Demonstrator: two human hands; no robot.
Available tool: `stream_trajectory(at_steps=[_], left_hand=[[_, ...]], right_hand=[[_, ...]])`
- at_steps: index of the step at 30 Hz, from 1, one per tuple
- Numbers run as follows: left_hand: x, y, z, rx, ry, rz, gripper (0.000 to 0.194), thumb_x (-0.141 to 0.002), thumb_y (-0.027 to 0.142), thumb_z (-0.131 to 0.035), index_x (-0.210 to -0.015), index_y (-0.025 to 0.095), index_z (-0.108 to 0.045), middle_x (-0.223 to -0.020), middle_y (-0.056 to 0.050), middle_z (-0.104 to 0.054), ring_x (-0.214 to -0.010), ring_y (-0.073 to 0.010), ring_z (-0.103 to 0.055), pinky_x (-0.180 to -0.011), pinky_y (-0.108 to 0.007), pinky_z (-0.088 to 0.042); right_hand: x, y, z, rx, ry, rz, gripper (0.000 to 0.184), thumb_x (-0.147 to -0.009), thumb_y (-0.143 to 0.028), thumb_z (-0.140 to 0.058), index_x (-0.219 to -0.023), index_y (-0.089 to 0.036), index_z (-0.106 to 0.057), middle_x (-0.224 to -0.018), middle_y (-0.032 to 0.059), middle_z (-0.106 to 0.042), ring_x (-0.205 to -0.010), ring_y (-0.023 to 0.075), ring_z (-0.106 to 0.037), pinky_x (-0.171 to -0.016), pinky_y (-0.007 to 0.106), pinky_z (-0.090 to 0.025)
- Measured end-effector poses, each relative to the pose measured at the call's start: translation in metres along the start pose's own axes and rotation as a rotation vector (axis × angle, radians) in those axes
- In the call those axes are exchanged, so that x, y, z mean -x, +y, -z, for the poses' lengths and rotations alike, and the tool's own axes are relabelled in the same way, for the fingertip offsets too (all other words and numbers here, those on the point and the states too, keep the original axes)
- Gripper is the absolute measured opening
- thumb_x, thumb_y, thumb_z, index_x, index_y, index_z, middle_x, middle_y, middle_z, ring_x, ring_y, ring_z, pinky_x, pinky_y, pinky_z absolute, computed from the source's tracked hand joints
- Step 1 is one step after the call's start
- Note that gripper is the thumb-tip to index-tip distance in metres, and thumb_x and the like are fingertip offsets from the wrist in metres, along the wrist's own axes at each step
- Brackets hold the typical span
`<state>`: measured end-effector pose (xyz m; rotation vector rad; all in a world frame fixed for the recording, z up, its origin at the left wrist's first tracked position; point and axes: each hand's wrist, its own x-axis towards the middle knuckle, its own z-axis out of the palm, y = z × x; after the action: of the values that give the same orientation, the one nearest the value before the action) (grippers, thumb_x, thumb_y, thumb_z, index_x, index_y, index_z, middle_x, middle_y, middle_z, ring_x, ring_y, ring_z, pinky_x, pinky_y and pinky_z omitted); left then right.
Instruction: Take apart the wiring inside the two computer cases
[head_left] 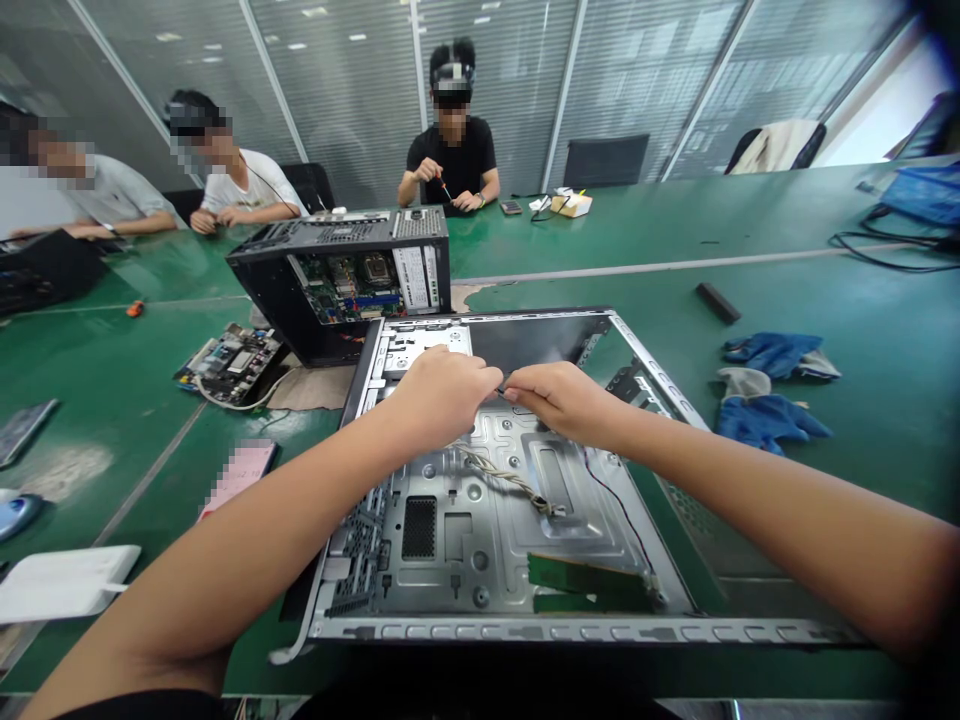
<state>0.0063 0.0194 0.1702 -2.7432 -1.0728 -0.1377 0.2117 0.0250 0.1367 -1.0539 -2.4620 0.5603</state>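
An open computer case (510,625) lies on its side in front of me, its bare metal floor facing up. Over its far half, my left hand (444,397) is closed in a fist. Close beside it, my right hand (564,402) is pinched shut. A small dark piece shows between the fingertips of both hands, too little of it to name. Beneath them a twisted bundle of pale wires (510,474) rests on the case floor, and a thin dark wire (616,495) runs down the right side. Green memory modules (585,573) lie near the front edge.
A second computer case (337,285) stands upright behind, with a loose circuit board (236,360) to its left. Blue gloves (772,415) and a dark block (718,302) lie right. A pink notebook (238,475) is left. Several people sit across the green table (787,215).
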Motion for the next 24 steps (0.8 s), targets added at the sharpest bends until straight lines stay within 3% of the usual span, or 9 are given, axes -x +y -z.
stream_trajectory(at_steps=[4, 13, 24], left_hand=[[-0.0001, 0.0006, 0.0005, 0.009, 0.004, 0.010, 0.019, -0.094, 0.018, -0.049, -0.086, 0.018, -0.067, -0.078, -0.003, -0.069, -0.068, -0.0158, -0.057, -0.063, -0.032, -0.031], [0.0004, 0.0006, 0.0005, -0.067, 0.164, -0.045, 0.017, -0.095, 0.021, -0.050, -0.087, 0.018, -0.065, -0.080, -0.005, -0.066, -0.068, -0.0158, -0.055, -0.063, -0.032, -0.034], [0.0003, 0.0002, -0.0029, -0.112, 0.163, -0.045, 0.021, -0.093, 0.015, -0.049, -0.079, 0.019, -0.065, -0.069, -0.002, -0.064, -0.067, -0.0159, -0.054, -0.062, -0.032, -0.030]], right_hand=[[0.0001, -0.0003, 0.0004, 0.013, 0.003, 0.006, 0.030, -0.098, -0.033, -0.038, -0.075, -0.019, -0.052, -0.067, 0.0001, -0.051, -0.063, 0.0132, -0.042, -0.063, 0.028, -0.031], [-0.0004, 0.0007, 0.0016, 0.012, -0.032, -0.013, 0.035, -0.100, -0.037, -0.034, -0.074, -0.020, -0.049, -0.066, 0.0005, -0.054, -0.062, 0.0133, -0.044, -0.063, 0.029, -0.032], [-0.0012, 0.0008, 0.0006, 0.032, -0.049, -0.023, 0.035, -0.100, -0.036, -0.033, -0.074, -0.020, -0.050, -0.066, 0.0012, -0.055, -0.061, 0.0140, -0.045, -0.062, 0.029, -0.031]])
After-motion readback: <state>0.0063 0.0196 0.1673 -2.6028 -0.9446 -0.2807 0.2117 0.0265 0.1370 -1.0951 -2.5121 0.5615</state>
